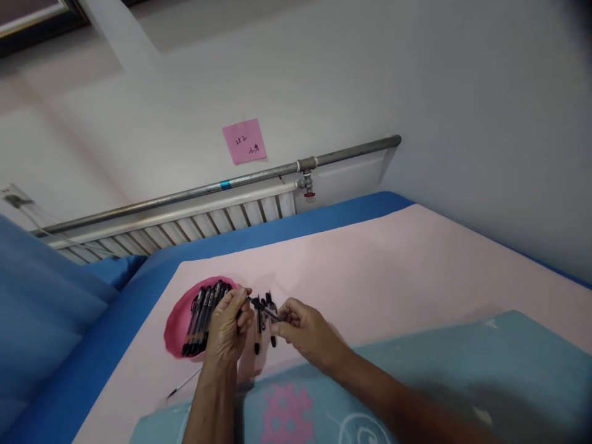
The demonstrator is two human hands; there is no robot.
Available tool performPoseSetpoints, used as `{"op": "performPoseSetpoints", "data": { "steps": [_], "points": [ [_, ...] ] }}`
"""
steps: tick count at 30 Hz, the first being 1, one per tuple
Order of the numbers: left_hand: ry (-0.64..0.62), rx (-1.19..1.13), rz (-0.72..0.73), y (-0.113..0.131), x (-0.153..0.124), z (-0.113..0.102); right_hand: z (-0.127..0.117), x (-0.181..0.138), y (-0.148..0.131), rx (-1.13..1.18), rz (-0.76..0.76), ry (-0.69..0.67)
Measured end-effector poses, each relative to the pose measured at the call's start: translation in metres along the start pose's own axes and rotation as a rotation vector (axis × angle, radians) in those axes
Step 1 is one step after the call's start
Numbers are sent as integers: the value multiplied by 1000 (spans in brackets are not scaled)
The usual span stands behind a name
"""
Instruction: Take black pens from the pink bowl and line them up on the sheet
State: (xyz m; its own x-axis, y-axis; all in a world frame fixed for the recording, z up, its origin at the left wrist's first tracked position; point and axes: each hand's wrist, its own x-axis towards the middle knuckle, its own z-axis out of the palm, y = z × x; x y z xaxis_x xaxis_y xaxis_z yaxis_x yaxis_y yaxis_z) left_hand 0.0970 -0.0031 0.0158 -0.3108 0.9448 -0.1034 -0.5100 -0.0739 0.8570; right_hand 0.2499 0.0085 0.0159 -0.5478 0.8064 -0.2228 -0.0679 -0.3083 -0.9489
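Pinching a slim black pen (261,308) at either end with left hand (229,327) and right hand (303,330), beside a round pink dish (172,336) of black pens (203,311), above smooth pink surface (370,265).

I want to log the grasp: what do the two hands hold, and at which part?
One black pen: left hand grips one end, right hand pinches the other.
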Motion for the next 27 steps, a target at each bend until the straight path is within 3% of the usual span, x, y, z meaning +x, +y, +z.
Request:
{"op": "performPoseSetpoints", "data": {
  "steps": [5,21,24,27],
  "points": [
    [-5,22,-11,1,-1,2,-1,-2,-6,140,228,-201],
    [208,-300,105,32,13,-45,-29,9,1,-368,38,-73],
    [205,-280,84,27,13,-40,-32,11,-2,-245,54,24],
    [144,-144,-8,11,10,-21,-29,11,-5,-177,53,66]
  ]
}}
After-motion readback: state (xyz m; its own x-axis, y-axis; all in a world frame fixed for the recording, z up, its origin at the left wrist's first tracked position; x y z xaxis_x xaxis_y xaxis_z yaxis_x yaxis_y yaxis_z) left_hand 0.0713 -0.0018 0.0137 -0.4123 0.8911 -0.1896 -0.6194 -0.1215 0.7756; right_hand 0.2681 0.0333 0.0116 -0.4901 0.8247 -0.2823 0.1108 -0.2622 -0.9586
